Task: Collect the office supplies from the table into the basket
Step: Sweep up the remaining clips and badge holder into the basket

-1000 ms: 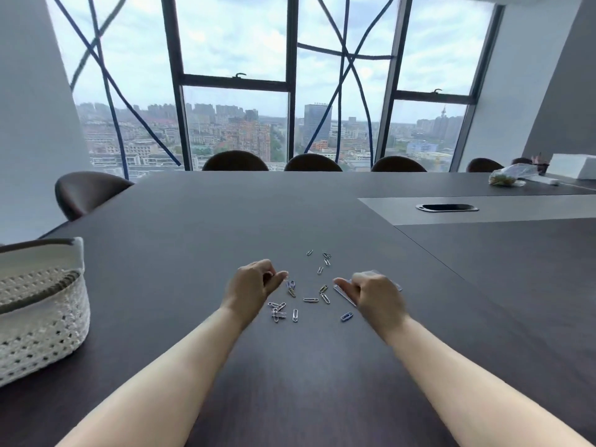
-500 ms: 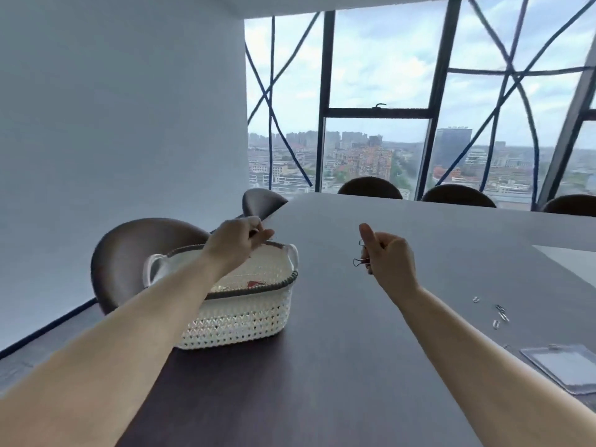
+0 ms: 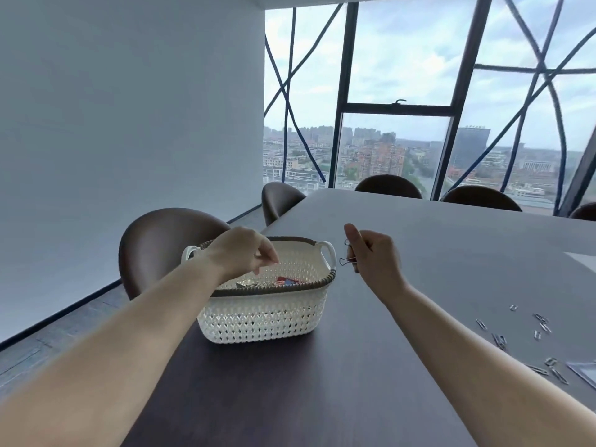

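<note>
A white woven basket [image 3: 258,317] with a dark rim stands near the left edge of the dark table [image 3: 322,382]. Metal clips and a red-and-blue item [image 3: 285,281] lie inside it. My left hand [image 3: 242,250] hovers above the basket opening, fingers hanging loosely downward with nothing visible in them. My right hand [image 3: 374,256] is raised just right of the basket's handle, thumb up, fingers curled round small black wire clips [image 3: 347,261]. Several loose paper clips [image 3: 541,327] lie scattered on the table at the far right.
A clear plastic sleeve [image 3: 583,371] lies at the right edge, by the paper clips. A brown chair [image 3: 167,237] stands right behind the basket, and another brown chair [image 3: 280,198] is at the table's far corner. The table's left edge runs close beside the basket.
The view swung left from the clip pile to the basket. Both hands lifted off the table; my left hand moved over the basket and its fingers loosened downward. My right hand neared the basket handle.
</note>
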`<state>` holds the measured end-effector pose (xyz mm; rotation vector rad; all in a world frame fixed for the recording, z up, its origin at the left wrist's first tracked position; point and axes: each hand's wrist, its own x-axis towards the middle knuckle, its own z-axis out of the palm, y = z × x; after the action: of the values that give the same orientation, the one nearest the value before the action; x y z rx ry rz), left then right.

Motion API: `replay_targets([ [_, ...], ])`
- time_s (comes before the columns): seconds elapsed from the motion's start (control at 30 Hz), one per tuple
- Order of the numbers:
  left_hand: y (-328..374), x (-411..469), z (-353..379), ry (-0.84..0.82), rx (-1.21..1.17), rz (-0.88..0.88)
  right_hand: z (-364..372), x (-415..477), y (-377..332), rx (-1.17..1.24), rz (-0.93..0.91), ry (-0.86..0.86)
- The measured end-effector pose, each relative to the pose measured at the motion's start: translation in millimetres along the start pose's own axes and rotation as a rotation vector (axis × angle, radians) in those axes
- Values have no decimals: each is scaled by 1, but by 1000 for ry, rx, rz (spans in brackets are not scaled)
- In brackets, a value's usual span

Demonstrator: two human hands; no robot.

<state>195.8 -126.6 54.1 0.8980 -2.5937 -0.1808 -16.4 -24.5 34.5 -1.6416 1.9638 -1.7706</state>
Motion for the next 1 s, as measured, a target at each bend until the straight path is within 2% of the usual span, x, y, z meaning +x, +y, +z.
replay_targets([
  [0.2,0,-17,-5,228,246,-11,44,16,-29,21,-164,-50],
  [0.27,-2,-26,-6,287,241,-24,64,23,-37,-9,-166,-145],
  [0.4,-8,-44,-10,327,197,-62,80,20,-37,-326,-101,-441],
  [0.47,-11,-49,-11,329,191,-72,77,14,-36,-383,-134,-479],
  [0.67,3,-41,-5,317,152,-92,47,4,-32,-393,-271,-399],
  [0.8,31,-26,11,399,170,47,-6,-10,-14,-444,-342,-243],
  [0.9,71,-6,37,492,171,246,-63,-29,21,-535,-263,-178],
  [1.0,123,17,83,431,183,416,-131,-58,65,-662,-89,-136],
])
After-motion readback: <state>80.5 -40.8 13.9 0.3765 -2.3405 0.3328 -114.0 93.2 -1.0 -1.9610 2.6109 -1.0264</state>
